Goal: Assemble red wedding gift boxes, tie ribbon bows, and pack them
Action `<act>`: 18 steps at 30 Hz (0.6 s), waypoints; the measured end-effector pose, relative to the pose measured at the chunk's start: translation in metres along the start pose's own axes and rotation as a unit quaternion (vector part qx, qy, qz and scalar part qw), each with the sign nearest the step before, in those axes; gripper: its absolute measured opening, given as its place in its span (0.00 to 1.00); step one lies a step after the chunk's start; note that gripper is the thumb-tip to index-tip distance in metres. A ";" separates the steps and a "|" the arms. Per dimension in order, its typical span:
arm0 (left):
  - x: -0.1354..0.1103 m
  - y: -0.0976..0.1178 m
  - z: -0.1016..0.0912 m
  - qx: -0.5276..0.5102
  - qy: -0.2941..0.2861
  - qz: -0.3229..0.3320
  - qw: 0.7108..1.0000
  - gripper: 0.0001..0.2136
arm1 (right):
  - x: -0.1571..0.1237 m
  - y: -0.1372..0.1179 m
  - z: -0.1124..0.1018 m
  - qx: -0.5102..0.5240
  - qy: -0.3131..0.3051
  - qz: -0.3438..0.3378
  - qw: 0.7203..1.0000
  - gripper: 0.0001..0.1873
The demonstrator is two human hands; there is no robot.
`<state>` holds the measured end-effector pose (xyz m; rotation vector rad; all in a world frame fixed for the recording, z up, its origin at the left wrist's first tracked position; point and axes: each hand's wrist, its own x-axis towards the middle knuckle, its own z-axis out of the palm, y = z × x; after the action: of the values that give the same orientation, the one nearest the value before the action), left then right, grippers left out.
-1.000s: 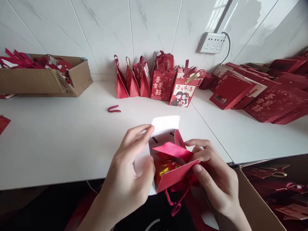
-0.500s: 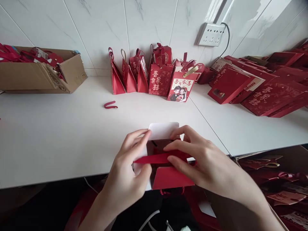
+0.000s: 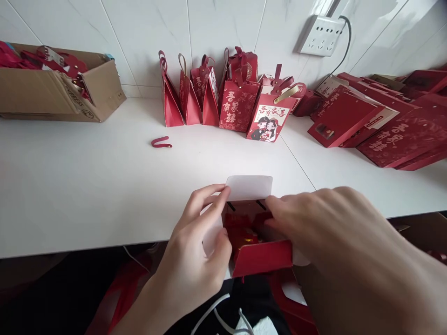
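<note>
An open red paper gift box with white-lined flaps sits at the table's front edge, its opening facing up at me. Several red items with a bit of gold show inside. My left hand grips its left side, fingers along the left and back flaps, thumb at the opening. At the right rim is my right hand, back upward, fingers curled down into the opening beside dark red material. Its fingertips are mostly hidden, so what they hold cannot be made out.
A red strap lies on the white table. Upright red gift boxes stand by the wall. A carton of red pieces is at left, flat red boxes at right. A power strip hangs on the wall.
The flat red piece my right hand held across the opening no longer shows there. That hand has turned over and moved to the right rim. My left hand stays on the box.
</note>
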<state>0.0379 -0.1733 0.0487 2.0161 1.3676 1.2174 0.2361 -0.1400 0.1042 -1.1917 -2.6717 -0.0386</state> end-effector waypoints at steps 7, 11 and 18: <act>-0.009 0.004 0.002 0.021 0.015 0.022 0.999 0.27 | 0.001 -0.026 -0.007 -0.029 -0.024 -0.136 0.990 0.20; -0.007 0.003 0.002 0.020 0.010 0.025 0.999 0.27 | 0.012 -0.028 -0.004 -0.078 -0.125 -0.286 0.947 0.20; -0.002 0.003 0.001 0.020 -0.002 0.016 1.000 0.26 | 0.027 -0.039 0.019 -0.071 -0.321 -0.227 0.917 0.17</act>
<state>0.0402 -0.1764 0.0499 2.0740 1.3740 1.2086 0.1865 -0.1439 0.0939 -0.6519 -3.5339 0.1071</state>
